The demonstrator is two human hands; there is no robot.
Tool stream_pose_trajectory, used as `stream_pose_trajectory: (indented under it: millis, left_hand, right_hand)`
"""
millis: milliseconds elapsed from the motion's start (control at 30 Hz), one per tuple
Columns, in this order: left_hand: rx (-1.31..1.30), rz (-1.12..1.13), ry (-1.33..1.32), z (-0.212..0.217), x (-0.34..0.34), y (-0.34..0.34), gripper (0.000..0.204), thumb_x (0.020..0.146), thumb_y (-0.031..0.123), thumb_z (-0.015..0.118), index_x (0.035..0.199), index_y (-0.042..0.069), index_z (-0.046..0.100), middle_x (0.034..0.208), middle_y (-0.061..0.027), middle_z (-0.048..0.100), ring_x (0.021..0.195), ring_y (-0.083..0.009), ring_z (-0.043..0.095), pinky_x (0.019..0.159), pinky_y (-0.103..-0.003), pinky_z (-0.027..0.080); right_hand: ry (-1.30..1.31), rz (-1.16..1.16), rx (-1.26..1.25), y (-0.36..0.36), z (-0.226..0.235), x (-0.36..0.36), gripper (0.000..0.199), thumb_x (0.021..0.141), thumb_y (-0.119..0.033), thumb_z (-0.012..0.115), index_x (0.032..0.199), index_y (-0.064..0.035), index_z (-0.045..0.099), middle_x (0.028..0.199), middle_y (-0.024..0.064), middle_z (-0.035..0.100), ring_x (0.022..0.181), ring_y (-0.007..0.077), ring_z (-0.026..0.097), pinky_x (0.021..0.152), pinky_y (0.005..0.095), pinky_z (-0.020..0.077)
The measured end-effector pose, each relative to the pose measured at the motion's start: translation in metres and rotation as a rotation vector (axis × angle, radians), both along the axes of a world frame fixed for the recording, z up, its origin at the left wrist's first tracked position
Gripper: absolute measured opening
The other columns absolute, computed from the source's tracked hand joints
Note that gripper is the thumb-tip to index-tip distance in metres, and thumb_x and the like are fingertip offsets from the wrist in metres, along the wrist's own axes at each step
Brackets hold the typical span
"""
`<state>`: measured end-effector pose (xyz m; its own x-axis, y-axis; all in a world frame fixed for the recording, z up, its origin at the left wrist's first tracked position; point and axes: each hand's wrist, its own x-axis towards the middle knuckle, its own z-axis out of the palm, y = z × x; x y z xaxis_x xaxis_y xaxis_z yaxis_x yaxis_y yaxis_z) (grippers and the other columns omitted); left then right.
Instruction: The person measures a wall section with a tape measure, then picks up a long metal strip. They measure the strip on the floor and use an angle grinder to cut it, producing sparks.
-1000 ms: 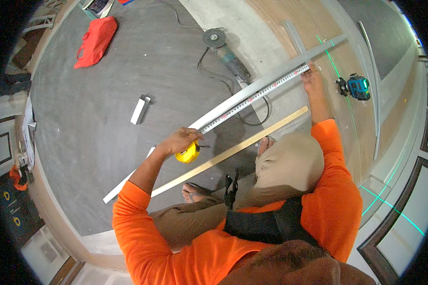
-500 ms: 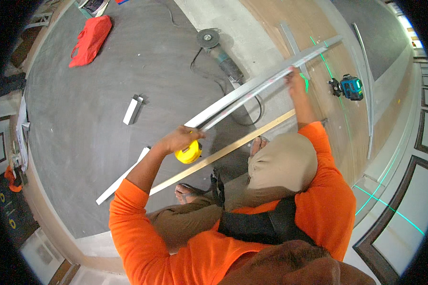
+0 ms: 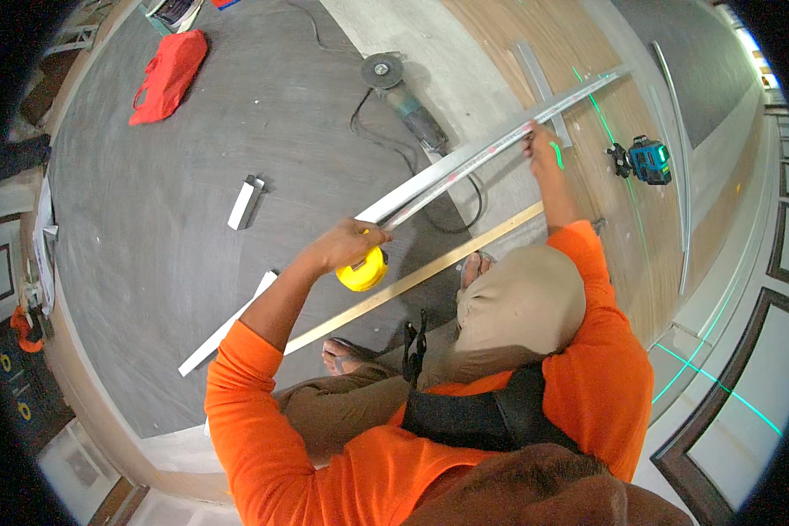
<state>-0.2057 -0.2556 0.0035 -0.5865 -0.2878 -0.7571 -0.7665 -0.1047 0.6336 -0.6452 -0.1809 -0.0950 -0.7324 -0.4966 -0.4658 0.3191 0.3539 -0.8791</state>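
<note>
1. Measuring was the step in hand, as far as I could judge: the left hand (image 3: 346,248) was curled tight round a yellow tape measure (image 3: 364,270) at centre frame, with the tape blade (image 3: 451,173) drawn out toward the upper right along a long metal channel (image 3: 491,145).
2. The channel itself lay on the floor, running diagonally from lower left to upper right, where it crossed a shorter metal piece (image 3: 539,79).
3. The right hand (image 3: 539,145) was stretched out to the upper right, fingers pressed down on the channel at the far end of the tape. Whether it pinched the blade tip or a marker was too small to tell; it looked mostly closed.
4. A thin wooden strip (image 3: 430,273) ran alongside the channel, just below it in the frame.
5. Other stuff around: an angle grinder (image 3: 403,92) with its cable near top centre, a green-line laser level (image 3: 649,160) at upper right throwing a green line over the floor, a red bag (image 3: 167,77) upper left, and a short metal offcut (image 3: 245,202) left of centre.
6. My guess at the next move: it called for keeping the case steady and the blade flat against the metal, so the reading at the far hand could be marked cleanly.
</note>
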Motion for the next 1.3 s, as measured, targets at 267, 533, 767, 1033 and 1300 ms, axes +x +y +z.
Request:
stream_pose_trajectory:
  millis: [267, 533, 767, 1033, 1300]
  left_hand:
    - [-0.037, -0.048, 0.067, 0.012, 0.003, 0.012, 0.038, 0.098, 0.035, 0.05, 0.111, 0.009, 0.074, 0.086, -0.0068, 0.07, 0.062, -0.0141, 0.059, 0.059, -0.031, 0.05]
    - [-0.033, -0.087, 0.083, 0.024, -0.019, 0.012, 0.039, 0.099, 0.04, 0.05, 0.118, 0.016, 0.074, 0.095, -0.0127, 0.072, 0.077, -0.0189, 0.066, 0.075, -0.033, 0.054]
    - [-0.127, -0.098, 0.186, -0.001, 0.0, 0.016, 0.038, 0.099, 0.036, 0.053, 0.117, 0.009, 0.073, 0.085, -0.0063, 0.069, 0.055, -0.0114, 0.056, 0.053, -0.028, 0.049]
    - [-0.076, 0.122, -0.006, 0.011, 0.032, 0.003, 0.047, 0.094, 0.049, 0.064, 0.102, 0.004, 0.075, 0.065, -0.0013, 0.061, 0.049, -0.0089, 0.05, 0.046, -0.028, 0.041]
    - [-0.306, 0.11, -0.031, -0.024, 0.077, -0.003, 0.049, 0.092, 0.053, 0.064, 0.102, 0.006, 0.075, 0.076, -0.0071, 0.067, 0.068, -0.0185, 0.062, 0.064, -0.035, 0.05]
  right_hand:
    - [0.018, -0.151, -0.015, -0.016, -0.009, -0.128, 0.021, 0.1, -0.027, 0.056, 0.083, -0.0143, 0.058, 0.065, -0.0025, 0.047, 0.051, 0.0086, 0.04, 0.042, 0.0247, 0.0311]
    - [0.048, -0.288, 0.025, -0.025, -0.011, -0.15, 0.022, 0.101, -0.027, 0.055, 0.085, -0.0122, 0.057, 0.065, -0.0005, 0.049, 0.048, 0.0086, 0.042, 0.04, 0.0244, 0.0303]
    - [0.042, -0.264, 0.054, -0.026, -0.014, -0.136, 0.027, 0.099, -0.03, 0.059, 0.083, -0.0088, 0.059, 0.065, 0.0016, 0.051, 0.049, 0.0116, 0.045, 0.04, 0.0267, 0.0328]
    - [0.302, -0.133, 0.372, -0.009, -0.033, -0.154, 0.04, 0.094, -0.043, 0.066, 0.09, -0.0039, 0.069, 0.071, 0.0073, 0.062, 0.053, 0.0164, 0.055, 0.047, 0.0313, 0.0435]
    - [1.101, 0.664, -0.051, 0.033, -0.029, 0.025, 0.025, 0.089, -0.029, 0.072, 0.086, -0.0044, 0.072, 0.081, 0.015, 0.07, 0.071, 0.0289, 0.065, 0.065, 0.0412, 0.0495]
